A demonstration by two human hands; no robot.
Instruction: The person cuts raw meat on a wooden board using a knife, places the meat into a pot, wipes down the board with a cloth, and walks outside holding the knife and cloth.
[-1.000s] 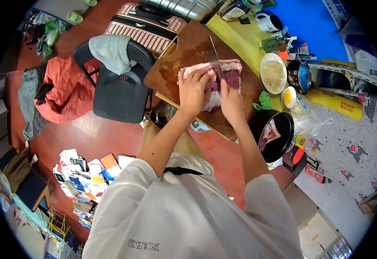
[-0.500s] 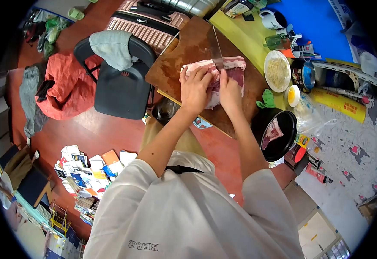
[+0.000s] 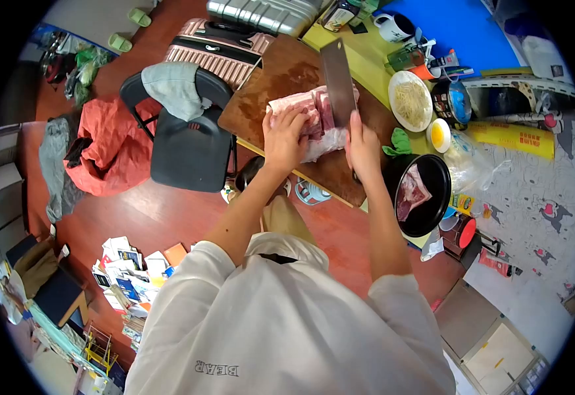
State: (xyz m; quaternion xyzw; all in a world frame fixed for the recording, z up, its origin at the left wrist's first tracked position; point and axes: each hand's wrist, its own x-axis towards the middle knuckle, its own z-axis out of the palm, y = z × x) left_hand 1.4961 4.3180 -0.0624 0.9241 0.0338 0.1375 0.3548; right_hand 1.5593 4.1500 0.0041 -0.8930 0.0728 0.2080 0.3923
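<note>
A slab of raw meat (image 3: 295, 102) with a pale fat layer lies on the brown wooden cutting board (image 3: 251, 108). A cut shows across it, with dark red flesh on its right side. My left hand (image 3: 283, 139) is pressed onto the left part of the meat, its fingers curled over it. My right hand (image 3: 364, 148) is closed round the handle of a cleaver (image 3: 337, 76). The broad blade stands over the right part of the meat, face visible, pointing away from me. Whether its edge touches the meat is unclear. Part of the slab is hidden behind the blade.
Right of the board are a black pot (image 3: 440, 210) holding a meat piece, a green cloth (image 3: 399, 141), a plate of pale shreds (image 3: 392, 99) and a yellow-filled bowl (image 3: 439, 135). A black chair (image 3: 192, 155) stands left. Suitcases (image 3: 261, 16) are behind the board.
The cleaver has tilted so its broad face shows, and a cut in the meat has opened. My right hand has moved toward me and to the right. The whole view has shifted slightly.
</note>
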